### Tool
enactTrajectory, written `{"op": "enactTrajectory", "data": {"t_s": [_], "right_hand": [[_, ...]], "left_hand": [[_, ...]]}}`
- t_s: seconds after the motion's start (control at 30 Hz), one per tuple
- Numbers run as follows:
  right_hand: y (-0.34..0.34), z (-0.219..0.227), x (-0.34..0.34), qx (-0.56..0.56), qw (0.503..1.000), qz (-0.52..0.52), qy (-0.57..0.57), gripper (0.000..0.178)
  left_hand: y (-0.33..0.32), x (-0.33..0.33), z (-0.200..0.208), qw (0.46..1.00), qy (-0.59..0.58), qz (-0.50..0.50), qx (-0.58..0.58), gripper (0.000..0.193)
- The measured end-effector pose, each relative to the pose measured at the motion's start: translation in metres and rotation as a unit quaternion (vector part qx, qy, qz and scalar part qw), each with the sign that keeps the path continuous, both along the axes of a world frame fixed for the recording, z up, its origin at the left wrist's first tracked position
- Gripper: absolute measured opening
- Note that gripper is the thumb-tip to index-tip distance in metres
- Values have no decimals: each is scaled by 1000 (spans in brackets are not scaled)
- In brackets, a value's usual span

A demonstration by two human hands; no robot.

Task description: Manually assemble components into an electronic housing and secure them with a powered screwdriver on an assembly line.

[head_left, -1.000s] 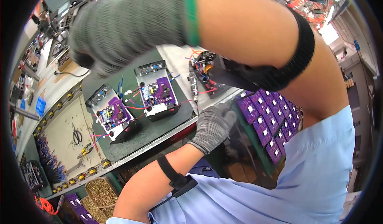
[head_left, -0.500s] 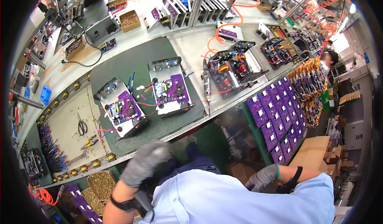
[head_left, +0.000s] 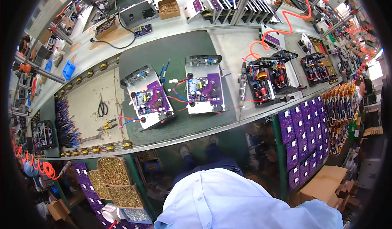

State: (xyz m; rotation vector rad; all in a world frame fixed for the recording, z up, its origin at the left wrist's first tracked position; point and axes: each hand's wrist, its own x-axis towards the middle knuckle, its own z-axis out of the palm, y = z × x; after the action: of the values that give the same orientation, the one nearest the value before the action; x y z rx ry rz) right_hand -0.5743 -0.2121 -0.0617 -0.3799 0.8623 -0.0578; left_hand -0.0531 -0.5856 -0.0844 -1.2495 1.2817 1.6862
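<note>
Neither of my hands shows; below the bench edge I see only my light blue shirt and dark trousers. Two open metal housings lie side by side on the green mat (head_left: 163,55), one carrying a left purple circuit board (head_left: 152,99) and the other a right purple circuit board (head_left: 210,88). Red and blue wires trail from both. Right of the mat, a slim electric screwdriver (head_left: 242,84) with an orange coiled cord lies beside black-framed assemblies (head_left: 261,82) with copper coils. To the left are scissors (head_left: 103,107), yellow-handled pliers (head_left: 108,125) and a wrench (head_left: 93,138).
Bins of brass-coloured screws (head_left: 113,171) stand below the bench at left. A rack of purple boards (head_left: 302,135) is at right, near a cardboard box (head_left: 324,182). Upright panels (head_left: 228,8) line the back. Bundled wires (head_left: 67,125) lie at far left.
Both grey-gloved hands, the left near the bench edge and the right by my side, have left the view. The bench now appears farther right, and more of the screw bins shows.
</note>
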Motion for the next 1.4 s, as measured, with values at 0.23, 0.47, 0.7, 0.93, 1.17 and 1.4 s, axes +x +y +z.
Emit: {"op": "enactTrajectory", "data": {"t_s": [0.23, 0.47, 0.7, 0.93, 1.17, 1.4], "right_hand": [[-4, -7, -20, -11, 999, -4, 32, 50], [-1, -18, -55, -23, 999, -15, 40, 48], [-7, -28, -82, -19, 999, -9, 42, 47], [-25, -35, -88, -21, 997, -5, 75, 46], [-49, -34, -75, -42, 989, -1, 143, 45], [-158, -1, -80, -247, 866, 307, 308, 44]], "left_hand": [[13, -58, -23, 996, -56, 46, -61, 39], [12, -105, -17, 991, -70, 55, -103, 36], [19, -105, 11, 987, -89, 60, -121, 34], [24, -88, 22, 985, -103, 55, -128, 32], [6, -56, 7, 988, -91, 9, -128, 30], [-54, -35, 4, 946, -11, -242, -214, 28]]}}
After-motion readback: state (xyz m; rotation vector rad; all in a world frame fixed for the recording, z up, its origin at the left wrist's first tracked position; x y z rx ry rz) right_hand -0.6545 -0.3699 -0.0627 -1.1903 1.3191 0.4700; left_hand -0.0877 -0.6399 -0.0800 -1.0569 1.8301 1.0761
